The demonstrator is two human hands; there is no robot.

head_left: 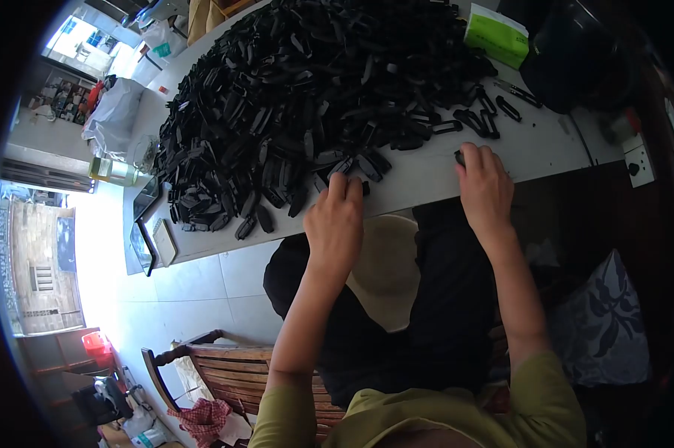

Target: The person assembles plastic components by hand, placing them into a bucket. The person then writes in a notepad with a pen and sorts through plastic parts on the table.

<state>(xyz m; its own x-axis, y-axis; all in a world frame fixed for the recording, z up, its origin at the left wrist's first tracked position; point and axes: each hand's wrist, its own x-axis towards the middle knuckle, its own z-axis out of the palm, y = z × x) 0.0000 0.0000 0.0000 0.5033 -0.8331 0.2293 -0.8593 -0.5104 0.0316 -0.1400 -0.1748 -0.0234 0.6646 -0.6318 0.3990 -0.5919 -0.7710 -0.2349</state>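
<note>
A large heap of black plastic parts (277, 112) covers much of the white table. At its near edge is my left hand (335, 224), fingers bent and pressed together, with a black part (365, 188) sticking out beside the fingertips. My right hand (488, 183) is closed over the table's front edge, to the right of the heap. A small dark piece (459, 157) shows at its thumb and fingertips; the rest of it is hidden. Several loose black frame-like parts (475, 119) lie just beyond this hand.
A green-and-white tissue pack (497, 37) stands at the back right, near a dark rounded object (576, 60). On the left end of the table are a notepad (164, 241), a phone-like device (141, 246) and a bottle (113, 171). Below, a pale basin (385, 276) sits between my legs.
</note>
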